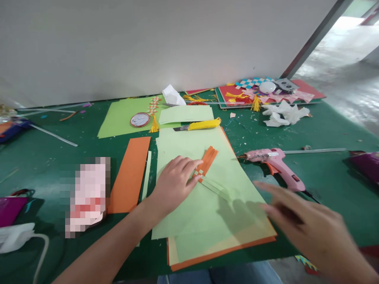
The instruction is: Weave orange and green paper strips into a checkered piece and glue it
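My left hand [174, 183] lies on a light green paper sheet [207, 189], its fingers pressing down a small weave of orange and green paper strips [206, 163]. The fingers are bent and close together on the weave. My right hand [308, 225] hovers blurred above the sheet's right edge, fingers stretched out and holding nothing. It is nearest to the pink glue gun [275, 163]. More green and orange sheets lie stacked under the top sheet.
An orange paper strip [130, 173] lies left of the sheets. A yellow utility knife [201, 125], a tape roll [140, 119], crumpled white paper [284, 113] and finished woven pieces [254, 88] sit farther back on the green table [325, 173]. A wall stands behind.
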A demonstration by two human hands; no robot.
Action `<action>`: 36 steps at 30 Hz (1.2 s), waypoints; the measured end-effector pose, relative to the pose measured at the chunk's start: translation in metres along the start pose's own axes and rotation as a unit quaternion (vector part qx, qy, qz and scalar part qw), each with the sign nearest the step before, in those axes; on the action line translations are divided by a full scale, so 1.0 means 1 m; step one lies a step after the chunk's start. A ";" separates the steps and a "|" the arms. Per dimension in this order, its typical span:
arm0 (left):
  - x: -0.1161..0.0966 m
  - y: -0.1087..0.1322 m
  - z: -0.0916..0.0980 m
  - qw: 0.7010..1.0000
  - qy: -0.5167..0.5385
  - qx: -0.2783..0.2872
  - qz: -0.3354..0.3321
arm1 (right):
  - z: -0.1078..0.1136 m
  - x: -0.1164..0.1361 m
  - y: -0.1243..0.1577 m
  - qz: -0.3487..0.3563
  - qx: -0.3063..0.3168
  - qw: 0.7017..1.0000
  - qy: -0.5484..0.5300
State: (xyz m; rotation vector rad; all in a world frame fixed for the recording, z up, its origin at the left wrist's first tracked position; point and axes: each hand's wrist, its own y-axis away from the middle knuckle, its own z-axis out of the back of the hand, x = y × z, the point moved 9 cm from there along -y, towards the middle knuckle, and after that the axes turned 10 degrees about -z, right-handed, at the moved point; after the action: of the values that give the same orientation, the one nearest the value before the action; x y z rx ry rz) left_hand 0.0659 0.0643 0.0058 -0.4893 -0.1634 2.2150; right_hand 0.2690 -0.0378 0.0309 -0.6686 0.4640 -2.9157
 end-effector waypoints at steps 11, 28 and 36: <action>0.004 0.002 -0.002 0.998 0.050 0.011 0.038 | -0.058 0.034 -0.019 0.086 0.055 0.994 0.036; -0.001 0.002 0.010 0.997 0.039 0.006 0.060 | -0.049 0.059 -0.014 0.150 0.001 0.989 -0.013; -0.006 0.002 0.003 0.998 -0.060 0.030 0.022 | -0.054 0.063 -0.009 0.143 0.066 0.984 -0.088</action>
State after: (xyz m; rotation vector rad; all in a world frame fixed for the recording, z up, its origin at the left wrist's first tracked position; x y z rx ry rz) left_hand 0.0672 0.0586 0.0098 -0.3310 -0.1501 2.2862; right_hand 0.1881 -0.0263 0.0137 -0.7622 0.3149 -2.5643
